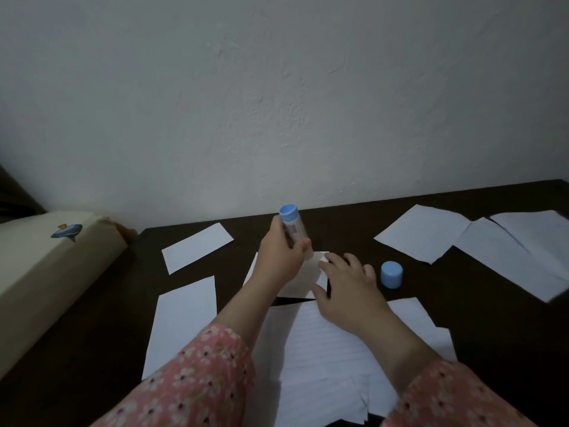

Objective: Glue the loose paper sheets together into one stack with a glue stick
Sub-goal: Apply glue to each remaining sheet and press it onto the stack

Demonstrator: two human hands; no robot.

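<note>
My left hand (281,257) is curled round the glue stick (292,231), holding it tilted with its blue end up and away from me and its lower end down on the small sheet (311,272) in the middle of the dark table (462,288). My right hand (345,288) lies flat on that same sheet, fingers straight and spread, pressing its right side down. Just right of that hand the blue cap (391,274) stands on the table by itself. Nearer me, under my forearms, lies a lined sheet (323,349) overlapping other paper. To the left are two more loose sheets, one long (181,325) and one short (197,251) behind it. Far right, several sheets (480,238) overlap near the table's back edge. A cream box (46,266) with a blue sticker sits off the table's left side, below the pale wall (277,103).
</note>
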